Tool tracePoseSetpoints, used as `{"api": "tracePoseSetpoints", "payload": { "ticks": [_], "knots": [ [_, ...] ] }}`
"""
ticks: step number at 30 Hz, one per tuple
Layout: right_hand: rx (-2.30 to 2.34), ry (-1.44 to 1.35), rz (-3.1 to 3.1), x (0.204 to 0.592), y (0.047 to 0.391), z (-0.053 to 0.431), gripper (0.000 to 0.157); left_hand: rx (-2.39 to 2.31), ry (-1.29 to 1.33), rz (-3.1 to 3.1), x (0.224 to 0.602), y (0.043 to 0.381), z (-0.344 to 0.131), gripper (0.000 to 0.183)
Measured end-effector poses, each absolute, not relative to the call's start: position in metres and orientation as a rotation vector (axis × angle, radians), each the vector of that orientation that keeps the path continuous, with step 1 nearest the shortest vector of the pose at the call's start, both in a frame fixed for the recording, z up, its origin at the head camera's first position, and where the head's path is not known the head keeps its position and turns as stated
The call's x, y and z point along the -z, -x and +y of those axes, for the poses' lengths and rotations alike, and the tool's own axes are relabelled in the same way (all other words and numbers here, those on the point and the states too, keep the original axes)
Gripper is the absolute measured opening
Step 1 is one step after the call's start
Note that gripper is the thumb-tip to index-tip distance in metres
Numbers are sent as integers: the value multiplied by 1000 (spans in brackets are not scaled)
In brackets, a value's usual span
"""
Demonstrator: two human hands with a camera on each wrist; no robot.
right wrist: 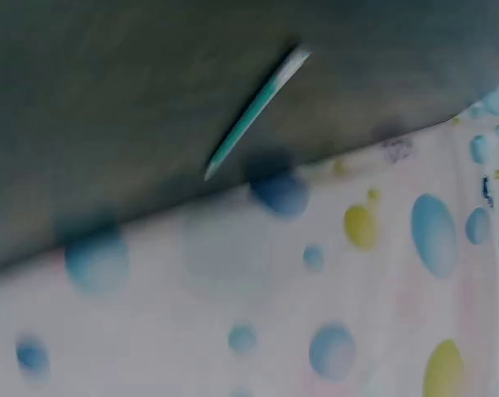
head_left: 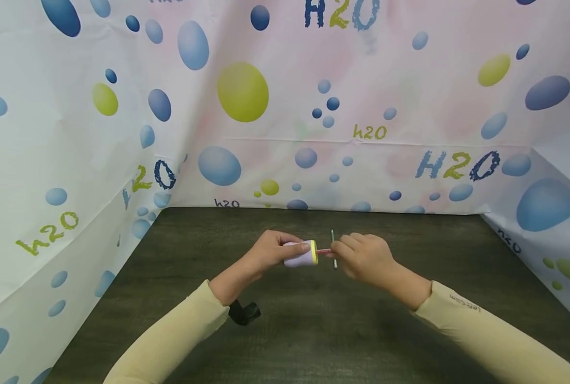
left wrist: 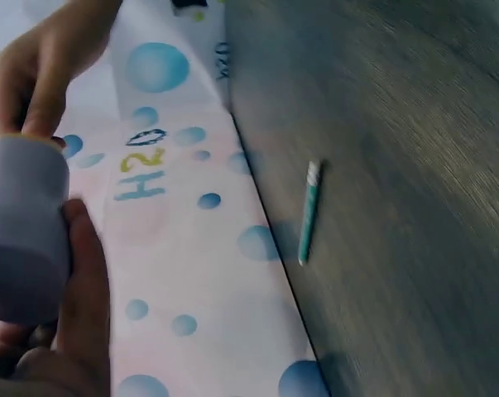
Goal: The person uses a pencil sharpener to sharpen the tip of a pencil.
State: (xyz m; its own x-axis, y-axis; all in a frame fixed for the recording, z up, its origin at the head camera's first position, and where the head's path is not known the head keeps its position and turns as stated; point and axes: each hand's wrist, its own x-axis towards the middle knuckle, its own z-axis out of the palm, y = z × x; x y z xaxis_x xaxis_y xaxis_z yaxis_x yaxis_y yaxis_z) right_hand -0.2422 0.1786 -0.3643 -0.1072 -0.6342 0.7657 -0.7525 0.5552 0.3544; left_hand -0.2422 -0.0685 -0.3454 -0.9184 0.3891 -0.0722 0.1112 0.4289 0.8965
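Observation:
My left hand (head_left: 271,250) grips a lavender cylindrical pencil sharpener (head_left: 298,257) with a yellow rim, thumb along its side. Out of the rimmed end, toward the right, comes a thin red pencil (head_left: 322,251). My right hand (head_left: 366,258) pinches this pencil close to the sharpener, its fingers curled over the far end. In the left wrist view the sharpener (left wrist: 24,223) fills the left edge, with the right hand (left wrist: 55,70) at its rim. Neither hand nor sharpener shows in the right wrist view.
A teal pencil (right wrist: 253,117) with a pale end lies on the dark wood-grain table (head_left: 169,341), partly behind my right hand in the head view. White sheeting (head_left: 285,176) with bubble prints rises along the table's back and sides. A black wrist piece (head_left: 245,313) hangs under my left forearm.

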Motion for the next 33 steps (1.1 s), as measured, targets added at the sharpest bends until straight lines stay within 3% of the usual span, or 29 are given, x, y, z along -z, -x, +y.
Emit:
{"api": "tracePoseSetpoints", "payload": {
  "ticks": [3,6,9,10,12,15,17,21,25,28,31,33],
  "knots": [
    [-473,-1158,-2270,362,236,176,41,-1378,-736,2656,349,238,-68,37],
    [-1205,-1141,-2847,356,235,179,38,-1067,-1370,2955,357,237,-71,43],
    [-1919,-884,-3174,352,241,185,39,-763,-1887,3090,364,236,-74,48],
    [-2018,-819,-3214,352,242,186,41,-740,-1912,3088,365,236,-75,48],
    [-1910,-891,-3197,354,242,187,42,-837,-1718,3027,366,236,-74,46],
    [-1165,-1198,-2896,359,236,186,48,-1132,-1095,2856,362,237,-72,40],
    [-599,-1240,-2528,363,235,184,49,-1326,-705,2672,358,240,-71,38],
    [-104,-1168,-1863,368,240,183,43,-1492,-344,2375,351,243,-69,42],
    [-125,-1135,-1711,369,243,180,43,-1481,-385,2364,347,241,-66,41],
    [-356,-1162,-2013,366,237,179,51,-1439,-546,2524,347,238,-64,37],
    [-960,-1200,-2604,358,233,179,51,-1238,-954,2790,351,234,-65,37],
    [-1540,-1051,-2963,351,235,182,46,-1031,-1335,2946,356,233,-66,41]
  ]
}}
